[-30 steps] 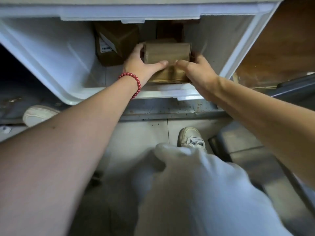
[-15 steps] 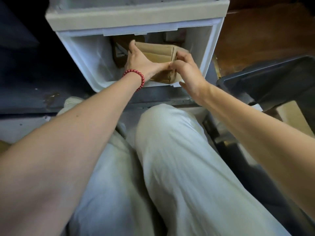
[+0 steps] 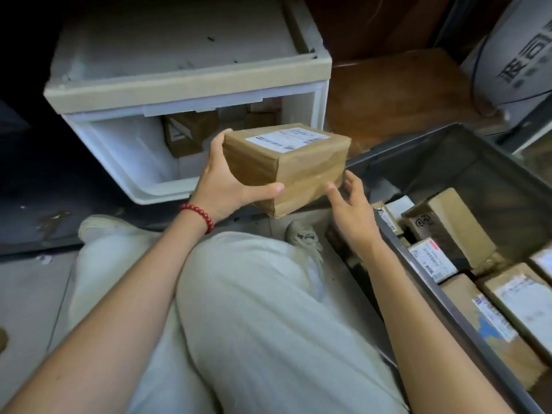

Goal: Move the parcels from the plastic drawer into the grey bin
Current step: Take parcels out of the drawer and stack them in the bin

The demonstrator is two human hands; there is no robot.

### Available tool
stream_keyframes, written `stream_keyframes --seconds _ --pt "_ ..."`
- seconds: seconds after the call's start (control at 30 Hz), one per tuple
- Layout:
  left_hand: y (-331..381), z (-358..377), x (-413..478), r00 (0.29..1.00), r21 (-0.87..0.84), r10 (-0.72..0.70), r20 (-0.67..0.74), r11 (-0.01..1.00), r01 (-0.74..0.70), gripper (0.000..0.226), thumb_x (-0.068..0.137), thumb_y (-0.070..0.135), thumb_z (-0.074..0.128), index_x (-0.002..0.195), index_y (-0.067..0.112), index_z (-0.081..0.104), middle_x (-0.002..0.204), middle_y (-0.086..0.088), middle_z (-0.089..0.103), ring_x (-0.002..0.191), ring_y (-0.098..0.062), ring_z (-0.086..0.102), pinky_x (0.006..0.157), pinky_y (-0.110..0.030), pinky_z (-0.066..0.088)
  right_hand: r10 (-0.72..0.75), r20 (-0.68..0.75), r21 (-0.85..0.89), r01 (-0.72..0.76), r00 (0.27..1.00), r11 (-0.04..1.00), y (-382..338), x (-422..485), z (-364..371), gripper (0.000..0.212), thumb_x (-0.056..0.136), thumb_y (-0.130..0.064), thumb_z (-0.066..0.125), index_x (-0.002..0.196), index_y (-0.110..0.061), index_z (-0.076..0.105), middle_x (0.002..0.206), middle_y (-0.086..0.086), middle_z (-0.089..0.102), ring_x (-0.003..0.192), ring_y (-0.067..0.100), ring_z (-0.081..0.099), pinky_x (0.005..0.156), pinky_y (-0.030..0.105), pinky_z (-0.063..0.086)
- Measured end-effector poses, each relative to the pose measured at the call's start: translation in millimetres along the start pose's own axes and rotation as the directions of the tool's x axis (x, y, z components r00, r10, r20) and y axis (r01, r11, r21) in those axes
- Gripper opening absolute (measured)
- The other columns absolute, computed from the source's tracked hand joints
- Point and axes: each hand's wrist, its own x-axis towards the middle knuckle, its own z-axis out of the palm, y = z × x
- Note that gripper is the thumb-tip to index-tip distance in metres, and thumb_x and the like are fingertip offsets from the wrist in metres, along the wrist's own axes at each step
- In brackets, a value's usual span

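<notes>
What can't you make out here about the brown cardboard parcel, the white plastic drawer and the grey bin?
- Brown cardboard parcel, head view: label text too small.
- White plastic drawer: its back is shadowed and blocked by the parcel, so the remaining parcel count is unclear.
- Grey bin: cut off at the right edge.

Counts: 1 plastic drawer (image 3: 143, 186), 1 grey bin (image 3: 448, 300), 2 hands, left hand (image 3: 227, 186) and right hand (image 3: 352, 210). Parcels: 1 held parcel (image 3: 286, 168), at least 2 drawer parcels (image 3: 188, 132) visible, back of the drawer too dark to count further. At least 6 bin parcels (image 3: 448, 228), partly cut off at the frame edge; also 1 bead bracelet (image 3: 198, 215) and 2 shoes (image 3: 304, 237).
</notes>
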Motion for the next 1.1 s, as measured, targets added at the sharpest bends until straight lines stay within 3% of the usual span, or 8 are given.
stream_keyframes --seconds 0.17,0.23,0.33,0.4,0.5,0.67,0.93,1.1 --pt "-2 4 13 0.994 -0.149 0.02 0.111 0.989 -0.003 0.142 0.03 0.074 0.083 0.148 0.036 0.012 0.151 0.001 0.029 0.136 -0.021 0.036 0.109 -0.05 0.038 0.143 0.067 0.296 -0.157 0.987 0.942 0 7 -19 0.043 0.1 -0.048 0.038 0.14 -0.03 0.038 0.13 -0.01 0.051 0.117 0.016 0.056 0.097 0.041 0.048" --pt "-5 7 15 0.988 -0.19 -0.001 0.151 0.981 0.03 0.145 0.031 0.069 0.085 0.149 0.038 0.007 0.153 0.002 0.026 0.138 -0.016 0.032 0.112 -0.046 0.035 0.158 0.103 0.385 -0.186 0.982 0.904 1 10 -21 0.043 0.099 -0.055 0.034 0.134 -0.03 0.042 0.126 -0.009 0.054 0.112 0.016 0.06 0.09 0.038 0.052" --pt "-6 13 17 0.984 -0.276 -0.038 0.174 0.957 0.085 0.144 0.039 0.048 0.089 0.153 0.028 0.003 0.152 0.004 0.032 0.134 -0.009 0.037 0.11 -0.031 0.033 0.181 0.087 0.473 -0.201 0.98 0.858 5 13 -26 0.048 0.099 -0.055 0.033 0.135 -0.025 0.043 0.127 -0.002 0.056 0.116 0.019 0.06 0.098 0.041 0.048" --pt "-6 14 16 0.981 -0.324 -0.134 0.143 0.93 0.175 0.145 0.04 0.049 0.091 0.153 0.026 0.004 0.15 0.002 0.036 0.133 -0.015 0.04 0.107 -0.033 0.036 0.17 0.078 0.482 -0.187 0.982 0.856 5 13 -31 0.047 0.101 -0.052 0.031 0.134 -0.024 0.048 0.121 -0.004 0.06 0.118 0.017 0.059 0.101 0.039 0.045" --pt "-6 13 14 0.98 -0.352 -0.192 0.047 0.915 0.197 0.126 0.04 0.064 0.08 0.146 0.03 0.02 0.139 0.005 0.043 0.125 -0.017 0.048 0.095 -0.039 0.05 0.154 0.057 0.454 -0.163 0.986 0.876 3 13 -36 0.044 0.102 -0.049 0.028 0.124 -0.028 0.059 0.111 -0.011 0.065 0.117 0.01 0.057 0.1 0.033 0.043" --pt "-3 15 13 0.985 -0.225 -0.171 -0.016 0.961 0.163 0.087 0.061 0.064 0.064 0.135 0.028 0.038 0.145 0.002 0.036 0.116 -0.015 0.05 0.076 -0.027 0.054 0.166 0.066 0.412 -0.179 0.984 0.893 6 15 -29 0.043 0.101 -0.048 0.035 0.133 -0.023 0.05 0.134 -0.004 0.057 0.128 0.012 0.049 0.107 0.033 0.034" --pt "-12 12 16 0.985 -0.252 -0.17 0.0 0.954 0.164 0.075 0.068 0.063 0.06 0.131 0.025 0.049 0.13 0.0 0.054 0.111 -0.021 0.06 0.073 -0.033 0.06 0.142 0.032 0.455 -0.141 0.989 0.879 9 17 -24 0.04 0.098 -0.035 0.052 0.137 -0.031 0.043 0.135 -0.003 0.056 0.127 0.018 0.052 0.11 0.046 0.037" --pt "-8 10 14 0.991 -0.312 -0.133 0.0 0.942 0.126 0.033 0.085 0.047 0.06 0.113 0.031 0.051 0.12 -0.002 0.059 0.104 -0.015 0.064 0.067 -0.025 0.058 0.164 0.002 0.466 -0.146 0.986 0.873 2 15 -22 0.051 0.097 -0.033 0.054 0.142 -0.029 0.032 0.131 -0.007 0.052 0.129 0.019 0.047 0.11 0.044 0.036"
